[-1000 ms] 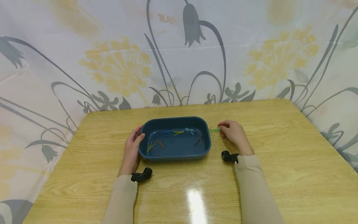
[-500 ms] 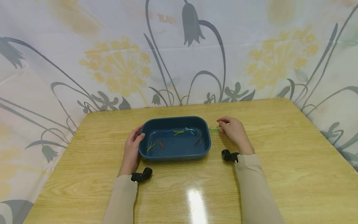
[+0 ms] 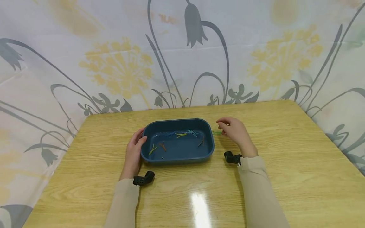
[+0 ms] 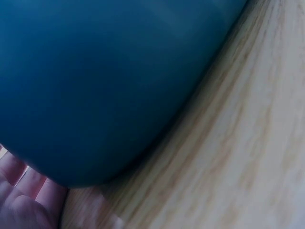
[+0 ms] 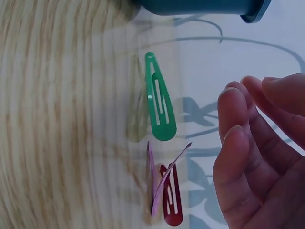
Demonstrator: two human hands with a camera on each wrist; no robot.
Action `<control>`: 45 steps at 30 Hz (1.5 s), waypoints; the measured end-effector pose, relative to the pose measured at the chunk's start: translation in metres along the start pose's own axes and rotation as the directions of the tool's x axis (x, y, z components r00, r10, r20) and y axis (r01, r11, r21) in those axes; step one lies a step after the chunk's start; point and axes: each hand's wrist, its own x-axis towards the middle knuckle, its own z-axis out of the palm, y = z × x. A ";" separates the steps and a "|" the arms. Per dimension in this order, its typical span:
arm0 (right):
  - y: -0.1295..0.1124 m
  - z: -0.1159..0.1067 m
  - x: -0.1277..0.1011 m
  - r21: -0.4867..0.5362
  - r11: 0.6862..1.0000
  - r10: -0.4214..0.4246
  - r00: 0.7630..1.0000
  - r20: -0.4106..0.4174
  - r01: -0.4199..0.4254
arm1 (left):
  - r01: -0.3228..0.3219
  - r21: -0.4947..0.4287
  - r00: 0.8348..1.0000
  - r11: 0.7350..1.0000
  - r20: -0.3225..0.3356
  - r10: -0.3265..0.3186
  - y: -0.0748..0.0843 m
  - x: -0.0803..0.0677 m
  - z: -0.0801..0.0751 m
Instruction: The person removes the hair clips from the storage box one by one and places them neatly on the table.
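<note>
A dark blue tray [image 3: 209, 148] stands in the middle of the wooden table, with several thin coloured hair clips [image 3: 182, 135] lying inside. My left hand [image 3: 135, 149] grips its left end, thumb over the rim; the tray's wall [image 4: 109, 81] fills the left wrist view. A green hair clip [image 5: 159, 98] lies on the table just right of the tray, also visible as the green clip [image 3: 217, 132] in the head view. My right hand [image 3: 232, 130] hovers above it with fingers [image 5: 238, 157] relaxed and holding nothing. A purple clip [image 5: 162, 188] and a red clip [image 5: 172, 202] lie close by.
The wooden table [image 3: 285, 177] is ringed by a flowered curtain [image 3: 182, 57] at the back and both sides. The tray's corner [image 5: 205, 5] shows at the top of the right wrist view. A glare spot [image 3: 199, 205] sits near the front edge.
My right hand has lifted off the green clip and drifted a little left and back. The clip stays on the table. The left hand and tray have not moved.
</note>
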 end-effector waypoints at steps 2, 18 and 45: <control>-0.004 0.001 -0.001 -0.006 1.000 -0.015 1.000 0.006 0.015 | 0.001 -0.001 1.000 1.000 0.002 -0.001 0.000 0.000 0.000; -0.034 -0.006 -0.009 -0.018 0.995 -0.098 0.995 -0.003 0.098 | -0.007 0.005 1.000 1.000 -0.001 0.007 0.000 -0.001 -0.001; -0.081 0.000 -0.028 -0.092 0.958 -0.268 0.963 0.038 0.270 | -0.020 -0.017 1.000 1.000 0.020 0.021 -0.004 0.003 -0.001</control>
